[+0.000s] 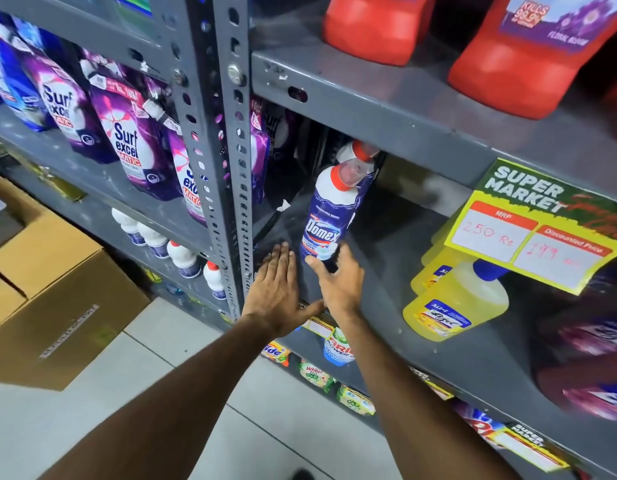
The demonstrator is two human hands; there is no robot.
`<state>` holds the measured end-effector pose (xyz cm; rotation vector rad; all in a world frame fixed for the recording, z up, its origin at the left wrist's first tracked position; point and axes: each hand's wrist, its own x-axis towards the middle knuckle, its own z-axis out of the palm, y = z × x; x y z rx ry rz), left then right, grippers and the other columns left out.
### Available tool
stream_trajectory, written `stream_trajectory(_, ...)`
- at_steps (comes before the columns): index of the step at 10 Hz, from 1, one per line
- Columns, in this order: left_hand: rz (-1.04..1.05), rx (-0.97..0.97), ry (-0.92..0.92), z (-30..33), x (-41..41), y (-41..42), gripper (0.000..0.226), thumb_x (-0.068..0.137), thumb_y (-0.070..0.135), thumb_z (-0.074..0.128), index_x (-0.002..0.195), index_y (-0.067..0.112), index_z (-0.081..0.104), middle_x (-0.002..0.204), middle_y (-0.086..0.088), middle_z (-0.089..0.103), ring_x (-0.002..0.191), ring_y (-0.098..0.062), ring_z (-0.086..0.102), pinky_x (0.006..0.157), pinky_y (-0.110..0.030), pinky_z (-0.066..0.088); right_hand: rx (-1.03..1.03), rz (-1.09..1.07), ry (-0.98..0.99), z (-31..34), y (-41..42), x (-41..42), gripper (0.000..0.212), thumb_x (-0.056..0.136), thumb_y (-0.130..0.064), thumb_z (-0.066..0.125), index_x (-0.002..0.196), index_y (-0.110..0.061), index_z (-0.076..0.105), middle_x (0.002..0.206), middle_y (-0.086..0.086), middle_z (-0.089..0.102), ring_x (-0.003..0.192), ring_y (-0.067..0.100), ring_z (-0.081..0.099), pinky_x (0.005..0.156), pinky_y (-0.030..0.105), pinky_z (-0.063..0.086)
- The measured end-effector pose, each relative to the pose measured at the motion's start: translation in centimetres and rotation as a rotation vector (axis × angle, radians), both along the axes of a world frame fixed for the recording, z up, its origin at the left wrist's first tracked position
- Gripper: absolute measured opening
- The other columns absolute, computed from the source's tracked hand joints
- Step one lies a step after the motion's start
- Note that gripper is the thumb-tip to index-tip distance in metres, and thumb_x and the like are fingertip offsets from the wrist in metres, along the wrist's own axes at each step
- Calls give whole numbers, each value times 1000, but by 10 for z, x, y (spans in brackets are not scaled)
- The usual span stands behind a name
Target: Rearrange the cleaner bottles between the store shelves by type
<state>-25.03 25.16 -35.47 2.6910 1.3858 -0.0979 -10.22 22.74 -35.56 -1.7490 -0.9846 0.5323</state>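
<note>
A blue Domex cleaner bottle [329, 216] with a white neck and red cap stands on the grey middle shelf [397, 258], with a second red-capped bottle [360, 150] right behind it. My right hand [338, 278] wraps its fingers around the Domex bottle's base. My left hand [277, 289] lies flat and open on the shelf just left of the bottle, fingers stretched forward. Yellow Lizol bottles [456, 299] stand to the right on the same shelf. Several white Domex-type bottles [182, 258] sit on the lower left shelf.
A perforated grey upright [224, 161] divides the two shelf bays. Purple Surf Excel pouches [127, 147] fill the left bay. Red bottles [528, 53] stand on the shelf above. A yellow price sign [535, 226] hangs at right. Cardboard boxes [50, 292] sit on the floor at left.
</note>
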Motion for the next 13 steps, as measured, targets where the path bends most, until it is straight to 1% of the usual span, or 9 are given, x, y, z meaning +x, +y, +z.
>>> stream_trajectory(2,13,-16,-17,-4,1,2,125,85,93,4,162,-4,-10,172,-25,-15,162,-33,-12,132,-48,6,28,16,31,-1,0,1,56,81,-42,86,128,-23,62,123,-5,77,108,10,75,95,41,62)
stream_trajectory(3,11,-25,-14,-6,0,3,125,87,95,8,162,-3,-12,172,-24,-16,161,-33,-13,132,-48,6,19,24,55,-1,0,1,58,81,-46,85,130,-25,61,125,-6,76,111,11,75,96,45,63)
stream_trajectory(6,13,-42,-19,-3,0,1,125,85,96,7,162,-1,-14,172,-23,-18,161,-32,-15,133,-47,3,5,32,56,3,-2,0,58,83,-45,85,131,-23,60,127,-6,76,112,11,75,97,43,62)
stream_trajectory(8,17,-50,-19,-5,0,2,126,84,96,7,162,-1,-14,172,-22,-19,161,-32,-16,133,-46,3,-26,38,21,2,-2,0,59,85,-42,85,133,-20,59,129,-4,75,113,11,74,96,32,61)
stream_trajectory(9,18,-43,-22,-5,1,2,126,84,96,7,162,0,-13,172,-22,-18,161,-32,-16,133,-47,4,-54,34,25,5,-4,0,60,86,-41,84,135,-19,59,130,-4,74,114,11,74,93,24,59)
stream_trajectory(10,14,-44,-10,-5,-1,1,126,84,96,6,162,-1,-13,172,-22,-18,161,-32,-15,133,-47,5,-57,33,14,5,-3,0,60,86,-41,83,136,-19,58,131,-5,74,115,10,73,86,12,51)
stream_trajectory(11,16,-68,-15,-2,0,2,126,84,95,7,162,-1,-12,172,-23,-18,161,-32,-15,132,-47,5,-65,27,13,5,-3,0,62,86,-40,84,137,-18,57,133,-4,72,116,10,72,90,17,55)
stream_trajectory(12,17,-121,-4,5,-1,6,130,80,96,4,161,-3,-15,171,-24,-21,160,-34,-18,132,-48,2,-37,68,59,9,-5,-1,69,81,-36,89,138,-20,53,132,-9,70,117,9,70,98,30,60)
stream_trajectory(13,12,-118,-3,15,-8,-3,131,81,98,6,160,-4,-15,170,-25,-23,160,-35,-18,132,-48,-1,12,62,115,18,-20,-2,83,77,-31,91,147,-21,48,145,-4,64,130,9,64,108,31,54)
